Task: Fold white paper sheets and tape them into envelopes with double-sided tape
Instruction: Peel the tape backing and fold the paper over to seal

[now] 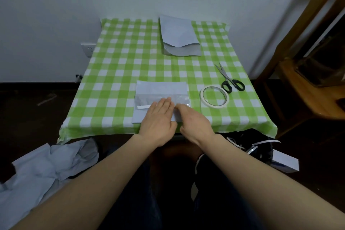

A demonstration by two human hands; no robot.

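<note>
Left hand (158,117) and right hand (192,119) cover the near right part of the folded paper sheet (161,89) at the table's (115,61) near edge; right fingertips motion-blurred. Crumpled paper (46,166) cut by the picture's left edge. Wooden furniture (308,99) cut at right.

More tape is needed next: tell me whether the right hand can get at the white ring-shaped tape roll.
Probably yes: the white ring-shaped tape roll lies flat just beside the right hand, with bare green checked tablecloth between them.
</note>
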